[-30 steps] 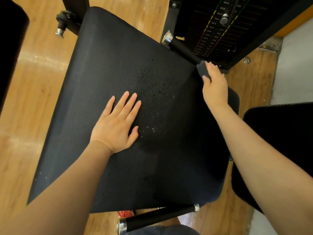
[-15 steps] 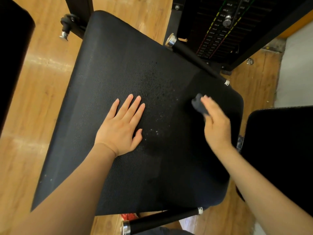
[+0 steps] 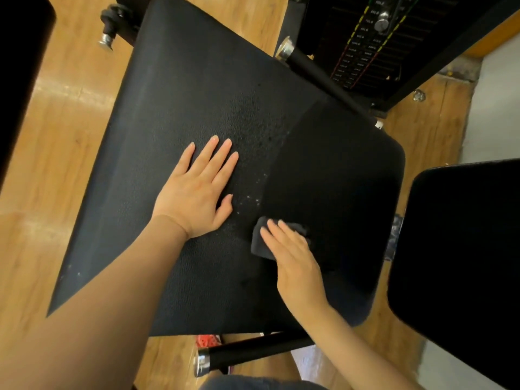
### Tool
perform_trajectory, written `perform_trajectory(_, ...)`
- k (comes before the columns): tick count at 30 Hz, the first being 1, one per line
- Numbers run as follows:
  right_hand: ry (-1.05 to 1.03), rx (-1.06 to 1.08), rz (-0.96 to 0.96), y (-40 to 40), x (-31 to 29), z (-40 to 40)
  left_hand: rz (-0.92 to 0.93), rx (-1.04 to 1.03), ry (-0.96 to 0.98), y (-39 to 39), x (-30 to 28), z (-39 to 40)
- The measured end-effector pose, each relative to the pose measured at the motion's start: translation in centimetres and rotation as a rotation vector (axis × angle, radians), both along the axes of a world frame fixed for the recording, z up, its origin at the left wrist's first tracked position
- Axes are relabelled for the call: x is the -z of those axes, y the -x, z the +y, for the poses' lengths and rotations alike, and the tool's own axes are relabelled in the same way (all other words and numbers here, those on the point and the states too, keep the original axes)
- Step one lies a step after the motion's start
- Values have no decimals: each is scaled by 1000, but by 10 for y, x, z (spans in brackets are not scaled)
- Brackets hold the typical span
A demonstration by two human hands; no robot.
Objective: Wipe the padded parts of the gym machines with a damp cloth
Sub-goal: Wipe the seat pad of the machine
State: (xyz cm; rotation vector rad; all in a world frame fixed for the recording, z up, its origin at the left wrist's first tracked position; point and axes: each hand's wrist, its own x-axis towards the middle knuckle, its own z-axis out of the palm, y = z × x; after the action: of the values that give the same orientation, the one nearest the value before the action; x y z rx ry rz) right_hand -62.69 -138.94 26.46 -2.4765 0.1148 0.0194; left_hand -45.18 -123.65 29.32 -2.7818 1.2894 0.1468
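My left hand [image 3: 197,190] lies spread flat on the black textured seat pad [image 3: 180,88], fingers toward one o'clock. At its four o'clock my right hand [image 3: 295,260] presses straight fingers onto the small dark damp cloth [image 3: 260,243]. The duller-looking strip, probably unwiped, runs from eleven to five under my left hand, so the cloth should travel toward nine.

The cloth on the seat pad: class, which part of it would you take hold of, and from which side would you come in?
Probably the cloth's bare left edge, approached from the left and above. The right hand lies with straight fingers over its right part, while the cloth lies flat on the seat pad, so a pinch on the uncovered left border looks easiest. The left hand is nearest.
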Motion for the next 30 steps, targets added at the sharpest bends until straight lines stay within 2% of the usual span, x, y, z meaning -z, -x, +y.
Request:
perform_trajectory(3,-115,-42,-36,-5,-4,-17,0,-7,-11,0,0,0)
perform_trajectory(7,-107,160,-170,-66,-10,-60,-4,-13,-21,1,-1,0)
perform_trajectory(11,-89,336,14,-119,-10,-75,3,-20,-12,2,-1,0)
perform_trajectory(13,-63,425,22,-123,-3,-55,4,-18,-12,2,-1,1)
perform_trajectory(16,-69,482,-61,-99,2,-12,16,-23,-23,2,0,0)
perform_trajectory(18,-84,408,-99,-65,1,16,25,-23,-30,1,-1,0)
perform_trajectory(22,-89,171,-47,26,-1,66,45,-25,-43,1,-3,0)
perform_trajectory(24,-114,117,-19,52,-2,78,56,-26,-51,1,-4,0)
perform_trajectory(28,-168,158,-47,40,-6,66,69,-16,-72,2,-7,1)
perform_trajectory(30,-144,304,-46,23,-10,52,68,-19,-101,2,-8,2)
